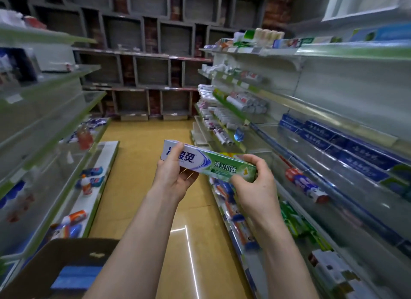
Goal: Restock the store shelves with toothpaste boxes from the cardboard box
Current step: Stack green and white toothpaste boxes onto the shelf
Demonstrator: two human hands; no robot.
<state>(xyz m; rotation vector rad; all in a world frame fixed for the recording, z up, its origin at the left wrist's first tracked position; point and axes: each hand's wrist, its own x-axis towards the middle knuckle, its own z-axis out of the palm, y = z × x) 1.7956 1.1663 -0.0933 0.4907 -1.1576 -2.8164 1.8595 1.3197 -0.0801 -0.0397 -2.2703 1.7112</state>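
While it is held crosswise above the yellow floor [138,178], the white-and-green toothpaste box [209,163] lies roughly level, printed face towards the camera, clear of every shelf. Left hand [175,176]: clamped on the white end of the toothpaste box, thumb across the front face, palm beneath. Right hand [255,185]: clamped on the green end, fingers curled over the top edge, thumb pressed against the lower edge. Shelves [322,107]: to the right of the toothpaste box, partly stocked. Blue boxes [338,143]: in a row on the shelves, right of and slightly above the toothpaste box. Red-and-blue carton [305,184]: on the shelf tier just right of the right hand. Cardboard box [66,254]: below and left of the toothpaste box, flaps open, with blue packs [73,276] inside.
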